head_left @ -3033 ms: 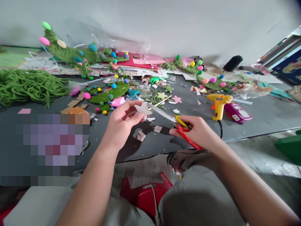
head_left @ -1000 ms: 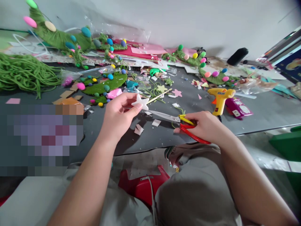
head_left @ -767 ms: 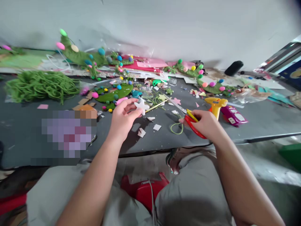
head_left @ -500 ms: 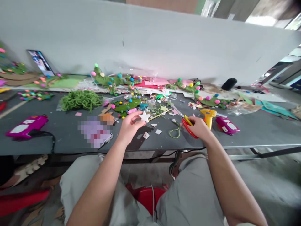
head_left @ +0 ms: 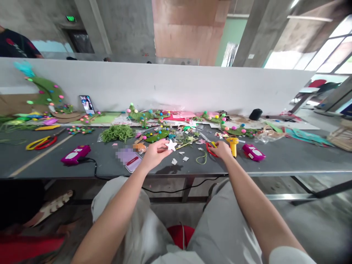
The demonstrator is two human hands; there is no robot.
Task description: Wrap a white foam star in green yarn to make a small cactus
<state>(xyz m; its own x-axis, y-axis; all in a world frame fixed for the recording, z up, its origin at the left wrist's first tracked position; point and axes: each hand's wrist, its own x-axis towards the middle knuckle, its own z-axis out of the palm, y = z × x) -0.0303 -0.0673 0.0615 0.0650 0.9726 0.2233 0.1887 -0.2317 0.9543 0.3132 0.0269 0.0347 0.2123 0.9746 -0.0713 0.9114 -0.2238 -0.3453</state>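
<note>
Head camera: nearest, a red stool (head_left: 180, 234) shows between grey-trousered knees under a dark grey desk (head_left: 297, 159). Along the desk's near part, a phone (head_left: 133, 161) lies left of the left hand (head_left: 164, 147), its screen partly pixelated. That hand pinches a white star (head_left: 171, 145) above the desk; the right hand (head_left: 218, 148) grips red-and-yellow-handled scissors (head_left: 208, 140), apart from the star. Two purple boxes, left (head_left: 74, 154) and right (head_left: 253, 152), bear pale labels too small to read. Beside the right hand stands a yellow glue gun (head_left: 233, 146). Farther back are green yarn (head_left: 118, 133) and a pale partition (head_left: 233, 90). Beyond it rise concrete walls (head_left: 132, 29), a green lit sign (head_left: 70, 18) with illegible characters at far left, and windows (head_left: 339, 55) at far right.
</note>
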